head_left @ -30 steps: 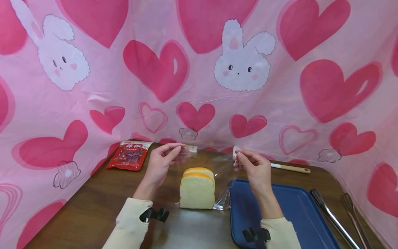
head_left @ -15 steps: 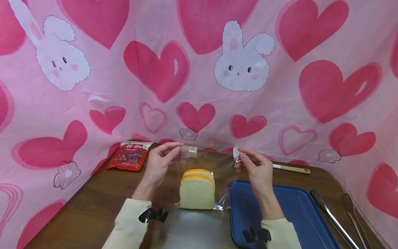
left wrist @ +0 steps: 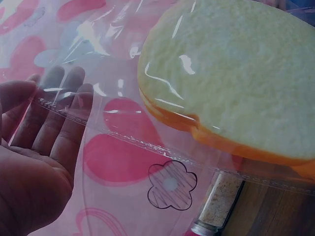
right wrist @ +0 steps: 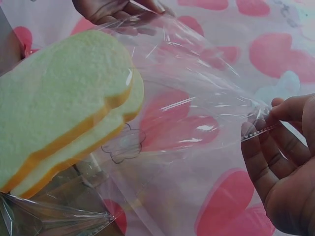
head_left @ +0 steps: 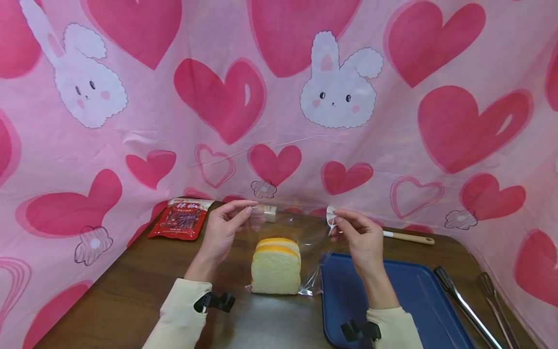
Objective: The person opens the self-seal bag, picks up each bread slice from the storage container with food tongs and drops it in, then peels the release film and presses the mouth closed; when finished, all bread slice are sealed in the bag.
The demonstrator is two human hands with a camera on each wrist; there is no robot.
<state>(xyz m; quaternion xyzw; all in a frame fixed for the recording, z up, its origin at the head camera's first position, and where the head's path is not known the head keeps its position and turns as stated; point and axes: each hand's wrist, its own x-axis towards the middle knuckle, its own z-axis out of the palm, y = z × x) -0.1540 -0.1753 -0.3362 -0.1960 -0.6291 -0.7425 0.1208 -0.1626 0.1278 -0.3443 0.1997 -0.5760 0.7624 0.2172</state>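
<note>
Two bread slices (head_left: 276, 269) with orange crusts stand upright inside a clear plastic bag (head_left: 311, 242) in the middle of the table. My left hand (head_left: 224, 230) pinches the bag's upper left edge between thumb and fingers. At the upper right, my right hand (head_left: 359, 240) pinches the other side of the bag. The film stretches between the hands above the bread. In the left wrist view the bag's seamed edge (left wrist: 123, 135) runs from the fingers across the bread. Gathered film (right wrist: 258, 110) shows at the right fingertips in the right wrist view.
A blue tray (head_left: 405, 291) lies under and beside the right forearm. Metal tongs (head_left: 464, 300) and another metal utensil (head_left: 497, 303) lie right of it. Behind are a red packet (head_left: 180, 220), a small jar (head_left: 269, 213) and a wooden-handled tool (head_left: 411, 237) with a white end.
Both hands keep their pinch on the bag. The right hand has shifted very slightly to the right; the bread stays where it was.
</note>
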